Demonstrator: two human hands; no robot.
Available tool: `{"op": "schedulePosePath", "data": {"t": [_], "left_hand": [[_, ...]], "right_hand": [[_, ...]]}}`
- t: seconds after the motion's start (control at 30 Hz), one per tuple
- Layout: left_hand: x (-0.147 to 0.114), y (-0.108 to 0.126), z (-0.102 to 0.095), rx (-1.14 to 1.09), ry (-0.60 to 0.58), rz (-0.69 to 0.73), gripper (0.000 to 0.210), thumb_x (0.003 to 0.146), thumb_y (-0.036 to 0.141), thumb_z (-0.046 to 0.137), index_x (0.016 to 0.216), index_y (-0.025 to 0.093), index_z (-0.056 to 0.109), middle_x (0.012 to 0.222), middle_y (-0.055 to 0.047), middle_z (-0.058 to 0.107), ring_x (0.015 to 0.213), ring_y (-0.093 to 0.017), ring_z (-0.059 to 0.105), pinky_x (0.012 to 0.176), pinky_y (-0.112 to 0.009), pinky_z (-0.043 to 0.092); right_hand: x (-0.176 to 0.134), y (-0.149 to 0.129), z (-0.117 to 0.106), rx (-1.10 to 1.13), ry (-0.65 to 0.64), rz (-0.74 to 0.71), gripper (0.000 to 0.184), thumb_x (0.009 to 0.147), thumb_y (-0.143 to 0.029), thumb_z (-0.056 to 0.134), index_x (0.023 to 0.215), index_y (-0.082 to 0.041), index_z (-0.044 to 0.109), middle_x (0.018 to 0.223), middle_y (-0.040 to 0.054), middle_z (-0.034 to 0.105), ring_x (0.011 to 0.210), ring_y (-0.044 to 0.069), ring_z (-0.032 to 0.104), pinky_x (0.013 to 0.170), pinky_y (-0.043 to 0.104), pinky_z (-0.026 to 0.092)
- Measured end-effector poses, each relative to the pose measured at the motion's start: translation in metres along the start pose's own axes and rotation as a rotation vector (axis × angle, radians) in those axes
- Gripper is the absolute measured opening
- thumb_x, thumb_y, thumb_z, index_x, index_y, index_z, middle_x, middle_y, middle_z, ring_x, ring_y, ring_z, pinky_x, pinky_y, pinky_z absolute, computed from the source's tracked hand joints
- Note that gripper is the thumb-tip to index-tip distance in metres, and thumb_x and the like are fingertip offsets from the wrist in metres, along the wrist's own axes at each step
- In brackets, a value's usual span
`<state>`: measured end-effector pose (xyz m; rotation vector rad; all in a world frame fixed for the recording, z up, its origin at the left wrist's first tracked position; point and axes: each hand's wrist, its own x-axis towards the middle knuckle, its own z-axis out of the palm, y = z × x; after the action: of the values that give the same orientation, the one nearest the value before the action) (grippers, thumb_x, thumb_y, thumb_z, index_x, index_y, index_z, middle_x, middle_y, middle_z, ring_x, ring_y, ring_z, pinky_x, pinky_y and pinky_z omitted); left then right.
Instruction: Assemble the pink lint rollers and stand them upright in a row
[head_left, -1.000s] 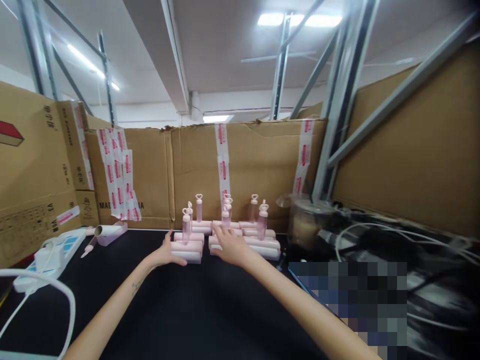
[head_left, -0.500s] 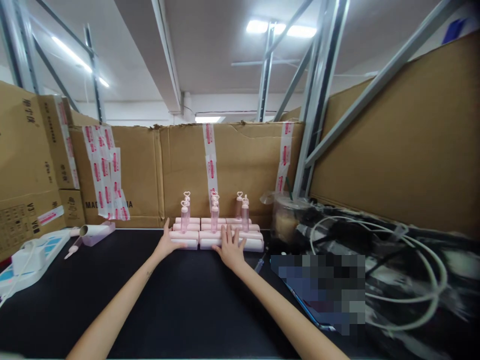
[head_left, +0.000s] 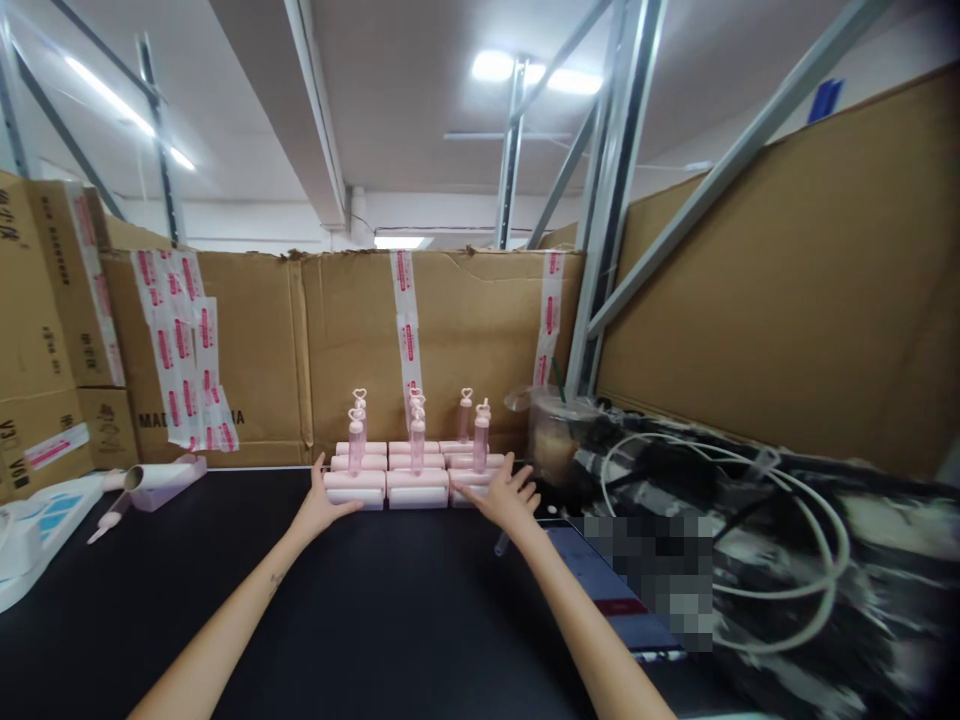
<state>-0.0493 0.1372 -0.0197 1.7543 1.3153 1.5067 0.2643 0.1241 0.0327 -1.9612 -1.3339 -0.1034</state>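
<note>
Several pale pink blocks with rounded tops lie in rows on the black table, near the back cardboard. Slim clear-pink tubes with heart-shaped tops stand upright among them. My left hand is at the left end of the front row, fingers and thumb spread, with the thumb along the front block. My right hand is at the right end, fingers spread, partly covering the right front block. Its thumb points toward that block; whether it touches, I cannot tell. Neither hand grips anything.
Behind the rows stands a taped cardboard wall. On the right are a plastic drink cup, a flat tablet-like device and coiled white cable. At left lie a power strip and a pink tray holding a tube.
My right hand has moved right, from over the front blocks to the row's right end. The front row's blocks now sit more evenly spaced. My left hand stays at the left end.
</note>
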Motion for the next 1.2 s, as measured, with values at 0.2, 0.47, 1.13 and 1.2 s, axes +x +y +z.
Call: {"op": "schedulePosePath", "data": {"t": [0.2, 0.47, 1.13, 1.2], "left_hand": [[0.002, -0.003, 0.001, 0.033, -0.006, 0.005, 0.105, 0.05, 0.041, 0.077, 0.132, 0.014, 0.017, 0.135, -0.022, 0.033, 0.125, -0.031, 0.035, 0.101, -0.044, 0.028], [0.003, -0.004, 0.002, 0.04, 0.018, 0.026, 0.1, 0.048, 0.04, 0.078, 0.128, 0.015, 0.025, 0.126, -0.018, 0.044, 0.118, -0.031, 0.044, 0.099, -0.044, 0.032], [0.005, 0.006, 0.011, -0.039, 0.098, 0.034, 0.098, 0.039, 0.034, 0.082, 0.123, 0.017, 0.034, 0.129, -0.015, 0.04, 0.123, -0.031, 0.037, 0.103, -0.042, 0.027], [0.006, 0.007, 0.01, -0.086, 0.162, 0.012, 0.109, 0.038, 0.037, 0.082, 0.129, 0.017, 0.024, 0.137, -0.017, 0.027, 0.129, -0.031, 0.027, 0.105, -0.041, 0.023]], "right_hand": [[0.053, -0.003, 0.002, 0.133, -0.02, 0.162, 0.041, 0.089, -0.038, 0.046, 0.122, -0.015, 0.045, 0.122, 0.0115, 0.05, 0.105, 0.024, 0.053, 0.087, 0.045, 0.043], [0.046, -0.009, 0.022, 0.2, 0.005, 0.213, 0.029, 0.088, -0.03, 0.05, 0.113, -0.016, 0.052, 0.112, 0.0077, 0.055, 0.094, 0.019, 0.057, 0.079, 0.04, 0.049], [-0.019, -0.003, 0.03, -0.064, -0.055, -0.143, 0.131, 0.048, -0.076, 0.059, 0.14, -0.009, -0.007, 0.142, 0.0304, 0.004, 0.127, 0.049, 0.009, 0.093, 0.058, 0.019], [-0.019, -0.008, 0.019, -0.054, -0.039, -0.144, 0.129, 0.049, -0.075, 0.058, 0.14, -0.01, -0.005, 0.143, 0.0287, 0.0, 0.127, 0.049, 0.008, 0.095, 0.059, 0.016]]}}
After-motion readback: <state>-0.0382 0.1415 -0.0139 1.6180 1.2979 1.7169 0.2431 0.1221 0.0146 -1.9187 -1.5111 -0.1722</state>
